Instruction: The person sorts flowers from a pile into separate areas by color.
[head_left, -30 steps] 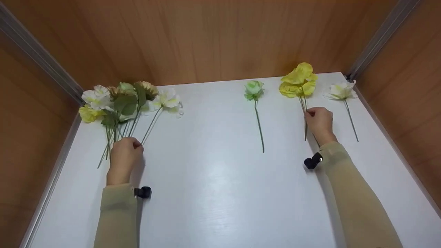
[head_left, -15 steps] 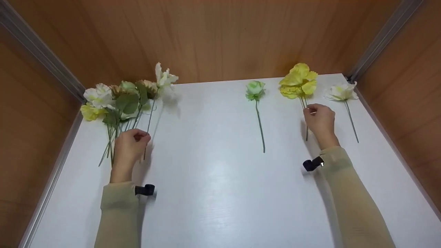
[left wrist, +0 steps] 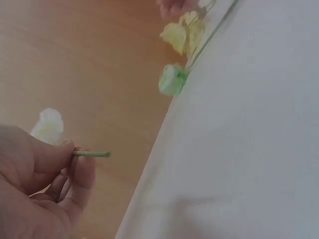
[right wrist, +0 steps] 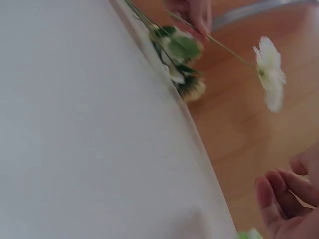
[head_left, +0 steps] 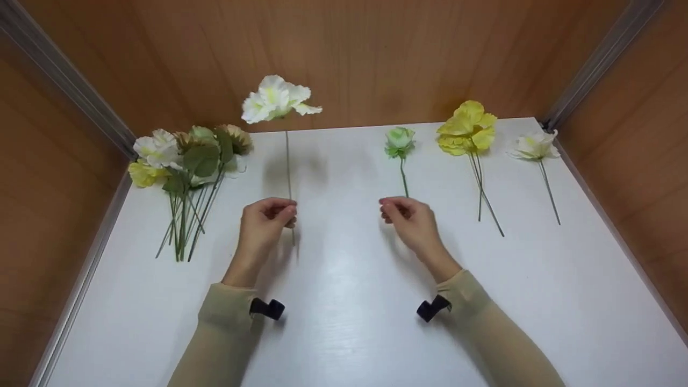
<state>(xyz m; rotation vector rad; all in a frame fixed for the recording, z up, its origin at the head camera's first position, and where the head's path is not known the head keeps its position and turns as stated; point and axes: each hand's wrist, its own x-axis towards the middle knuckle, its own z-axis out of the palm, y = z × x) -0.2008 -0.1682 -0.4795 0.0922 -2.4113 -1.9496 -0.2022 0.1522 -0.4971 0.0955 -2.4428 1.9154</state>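
My left hand (head_left: 263,226) pinches the thin stem of a white artificial flower (head_left: 279,99) between thumb and fingertips. The flower stands nearly upright above the table, and its stem's lower end pokes out below the fingers, seen also in the left wrist view. My right hand (head_left: 411,223) is in front of a pale green flower (head_left: 400,141) and covers the lower part of its stem. In the right wrist view, this hand's fingers (right wrist: 266,194) are loosely bent with nothing visible between them.
A bunch of mixed flowers (head_left: 201,161) lies at the left on the white table (head_left: 344,301). Yellow flowers (head_left: 467,129) and another white flower (head_left: 535,146) lie at the right. Wooden panels (head_left: 344,64) stand around the back and sides.
My left hand has lifted the white flower off the left bunch and carried it right. My right hand has let go of the yellow flowers' stems and moved left.
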